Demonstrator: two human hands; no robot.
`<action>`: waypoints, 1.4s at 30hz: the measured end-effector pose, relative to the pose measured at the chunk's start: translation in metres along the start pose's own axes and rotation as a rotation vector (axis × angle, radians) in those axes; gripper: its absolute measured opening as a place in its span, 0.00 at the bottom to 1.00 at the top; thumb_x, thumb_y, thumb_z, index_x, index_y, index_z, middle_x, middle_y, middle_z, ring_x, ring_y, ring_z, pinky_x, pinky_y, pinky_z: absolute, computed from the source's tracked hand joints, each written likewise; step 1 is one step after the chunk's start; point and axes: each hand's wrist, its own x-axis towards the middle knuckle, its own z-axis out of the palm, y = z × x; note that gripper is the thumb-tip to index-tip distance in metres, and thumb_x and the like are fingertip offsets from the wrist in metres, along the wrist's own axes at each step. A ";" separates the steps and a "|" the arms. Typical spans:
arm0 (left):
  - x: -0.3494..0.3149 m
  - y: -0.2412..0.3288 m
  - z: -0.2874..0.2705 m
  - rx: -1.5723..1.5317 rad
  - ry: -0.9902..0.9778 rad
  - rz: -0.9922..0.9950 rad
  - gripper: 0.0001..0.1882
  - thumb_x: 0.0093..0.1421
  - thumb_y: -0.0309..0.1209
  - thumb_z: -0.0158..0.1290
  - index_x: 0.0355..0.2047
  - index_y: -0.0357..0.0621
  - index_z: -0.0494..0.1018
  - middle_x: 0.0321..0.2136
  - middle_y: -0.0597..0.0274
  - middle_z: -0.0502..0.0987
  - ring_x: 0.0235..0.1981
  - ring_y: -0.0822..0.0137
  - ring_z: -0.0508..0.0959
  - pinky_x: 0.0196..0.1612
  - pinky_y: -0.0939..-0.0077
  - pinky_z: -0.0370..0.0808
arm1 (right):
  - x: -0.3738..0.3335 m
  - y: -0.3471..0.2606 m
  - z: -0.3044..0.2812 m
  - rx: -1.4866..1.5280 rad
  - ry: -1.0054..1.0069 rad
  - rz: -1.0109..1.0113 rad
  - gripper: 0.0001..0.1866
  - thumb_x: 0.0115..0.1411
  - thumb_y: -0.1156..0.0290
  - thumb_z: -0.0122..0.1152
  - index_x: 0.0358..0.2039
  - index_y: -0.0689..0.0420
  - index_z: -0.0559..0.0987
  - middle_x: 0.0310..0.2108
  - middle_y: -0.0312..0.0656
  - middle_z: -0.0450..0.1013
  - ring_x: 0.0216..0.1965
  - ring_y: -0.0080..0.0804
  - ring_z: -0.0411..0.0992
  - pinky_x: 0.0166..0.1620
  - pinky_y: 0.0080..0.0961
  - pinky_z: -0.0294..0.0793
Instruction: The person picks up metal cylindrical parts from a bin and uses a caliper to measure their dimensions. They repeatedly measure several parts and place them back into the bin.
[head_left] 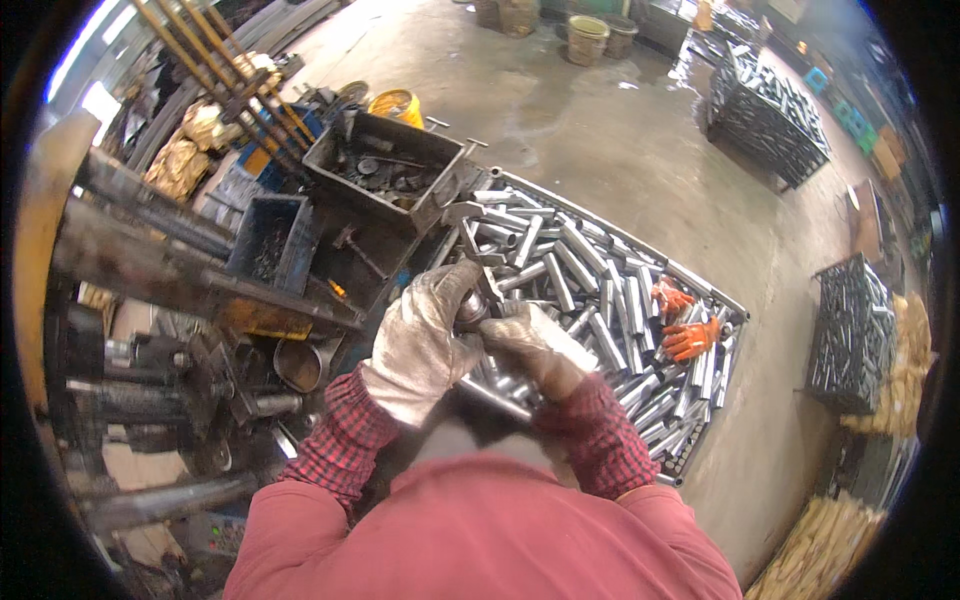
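Both of my hands wear dirty white work gloves and meet in front of my chest, over the near left part of a bin of metal tubes (560, 285). My left hand (425, 340) is closed around a short metal tube (473, 308), whose round end shows between the gloves. Beside that end, my right hand (538, 348) has its fingers curled inward; what they grip is hidden. A flat metal tool with a jaw-like end (463, 212), perhaps a caliper, sticks up just beyond my hands. Its lower end disappears between the gloves.
Orange gloves (690, 338) lie on the tubes to the right. At the left are a machine (180, 265), a dark metal box (385, 150) and a hammer (360, 252). Tube-filled crates (770, 125) stand far right, with another crate (850, 330) nearer. A yellow bucket (397, 107) stands behind the box.
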 end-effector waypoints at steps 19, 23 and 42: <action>-0.162 -0.013 -0.029 -1.262 0.240 -0.762 0.42 0.54 0.24 0.76 0.70 0.35 0.73 0.58 0.54 0.84 0.58 0.62 0.85 0.62 0.62 0.85 | -0.030 0.007 0.087 -0.779 -0.461 -0.519 0.25 0.76 0.47 0.62 0.55 0.57 0.86 0.39 0.43 0.85 0.39 0.34 0.82 0.42 0.35 0.81; -0.194 -0.023 -0.040 -1.159 0.305 -0.892 0.37 0.53 0.17 0.62 0.67 0.32 0.74 0.54 0.54 0.85 0.56 0.61 0.86 0.60 0.63 0.85 | -0.041 0.027 0.073 -0.652 -0.338 0.098 0.29 0.82 0.45 0.49 0.58 0.59 0.85 0.42 0.52 0.85 0.43 0.48 0.84 0.51 0.38 0.84; -0.225 -0.014 -0.026 -1.758 0.289 -1.098 0.38 0.55 0.22 0.71 0.67 0.39 0.74 0.54 0.56 0.85 0.59 0.52 0.85 0.73 0.39 0.76 | -0.107 0.127 -0.006 -1.059 0.316 0.366 0.28 0.72 0.44 0.67 0.50 0.60 0.88 0.43 0.64 0.85 0.49 0.66 0.84 0.50 0.54 0.82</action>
